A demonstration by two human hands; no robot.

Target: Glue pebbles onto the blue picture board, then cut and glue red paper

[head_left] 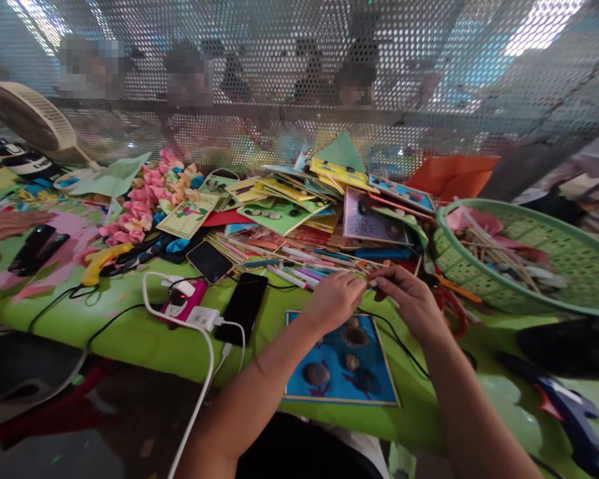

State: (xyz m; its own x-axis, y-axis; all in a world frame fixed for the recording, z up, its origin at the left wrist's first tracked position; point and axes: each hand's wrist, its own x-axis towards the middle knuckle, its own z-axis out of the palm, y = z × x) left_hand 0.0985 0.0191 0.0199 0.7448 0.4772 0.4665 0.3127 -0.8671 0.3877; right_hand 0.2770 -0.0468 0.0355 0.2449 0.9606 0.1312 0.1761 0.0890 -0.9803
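Observation:
My left hand (335, 299) and my right hand (406, 296) meet just above the far edge of a blue picture board (336, 359). Both have their fingers pinched together, around something too small to make out. The board lies flat on the green table cover, framed by pale strips, with several stones on its surface, among them a round grey stone (317, 374) and a smaller brown stone (352, 362). My left forearm covers part of its left side. Right behind my hands lie several markers (289, 277) and thin sticks.
Decorated cards (284, 216) are piled behind, beside pink paper flowers (138, 203). A green basket (579, 266) with sticks stands right, near a dark blue glue gun (564, 412). Left are a black phone (243, 307), a pink power strip (194, 293) with cables, a fan (30, 116) and another person's hand (10, 226).

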